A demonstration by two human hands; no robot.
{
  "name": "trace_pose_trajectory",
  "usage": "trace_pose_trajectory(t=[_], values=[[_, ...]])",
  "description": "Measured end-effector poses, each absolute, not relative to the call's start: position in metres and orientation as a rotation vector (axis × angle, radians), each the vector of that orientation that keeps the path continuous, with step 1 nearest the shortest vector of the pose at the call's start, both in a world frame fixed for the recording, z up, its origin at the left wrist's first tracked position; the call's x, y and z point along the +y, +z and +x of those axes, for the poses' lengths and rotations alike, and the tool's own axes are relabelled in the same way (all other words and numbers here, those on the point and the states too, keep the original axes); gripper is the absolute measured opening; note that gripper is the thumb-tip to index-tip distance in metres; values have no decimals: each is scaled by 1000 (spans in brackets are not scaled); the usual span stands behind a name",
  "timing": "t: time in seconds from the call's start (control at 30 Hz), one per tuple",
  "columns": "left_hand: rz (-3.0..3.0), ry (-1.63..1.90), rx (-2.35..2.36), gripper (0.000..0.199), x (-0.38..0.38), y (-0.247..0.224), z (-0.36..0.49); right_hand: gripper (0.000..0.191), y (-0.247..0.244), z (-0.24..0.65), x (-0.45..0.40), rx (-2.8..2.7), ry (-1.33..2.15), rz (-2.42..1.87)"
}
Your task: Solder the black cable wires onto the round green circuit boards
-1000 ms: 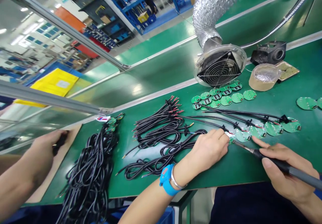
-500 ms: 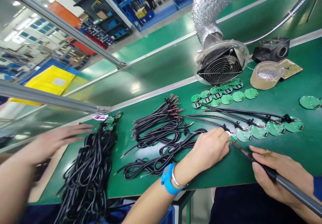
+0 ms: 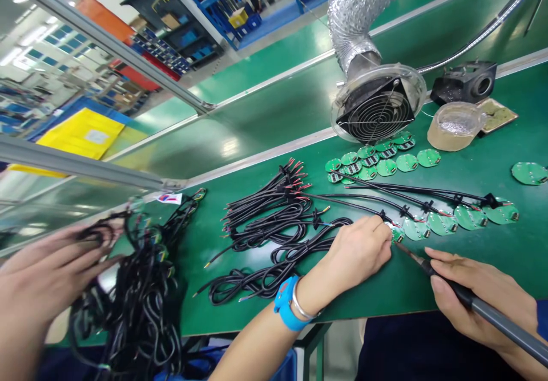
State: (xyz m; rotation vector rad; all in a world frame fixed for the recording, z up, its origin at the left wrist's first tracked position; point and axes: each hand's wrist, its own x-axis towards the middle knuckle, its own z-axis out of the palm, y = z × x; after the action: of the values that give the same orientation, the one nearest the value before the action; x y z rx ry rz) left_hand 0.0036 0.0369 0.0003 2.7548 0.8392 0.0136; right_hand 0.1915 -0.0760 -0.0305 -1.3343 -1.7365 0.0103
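Note:
My left hand (image 3: 362, 250), wearing a blue wristband, is closed at the end of a black cable (image 3: 359, 201). Its fingertips are mostly hidden, beside a green circuit board (image 3: 397, 234) where the cable's thin wires lie. In my right hand (image 3: 479, 292) is a soldering iron (image 3: 460, 294), gripped like a pen, its tip at that board's lower edge. More round boards (image 3: 443, 223) continue the row to the right, with black cable ends lying on them. At far left, a co-worker's hand (image 3: 64, 264) grasps part of a tangled cable pile (image 3: 145, 301).
Bundled black cables (image 3: 265, 198) lie left of my hands. Behind the row stand more boards (image 3: 385, 167), under a fume extractor fan (image 3: 377, 113) on a foil duct (image 3: 357, 16). A round tub (image 3: 456, 127) and soldering iron stand (image 3: 464, 83) are at back right.
The co-worker's hand has come down onto the cable pile and pulled some of it up and left. My hands and the soldering iron have barely moved.

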Motion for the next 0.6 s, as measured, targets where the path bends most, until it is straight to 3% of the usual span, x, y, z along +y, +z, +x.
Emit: trace_pose_trajectory(t=[0.6], values=[[2751,57,875,13,36,-3,6,17,-32,188,-75,-1791,-45,-1156]])
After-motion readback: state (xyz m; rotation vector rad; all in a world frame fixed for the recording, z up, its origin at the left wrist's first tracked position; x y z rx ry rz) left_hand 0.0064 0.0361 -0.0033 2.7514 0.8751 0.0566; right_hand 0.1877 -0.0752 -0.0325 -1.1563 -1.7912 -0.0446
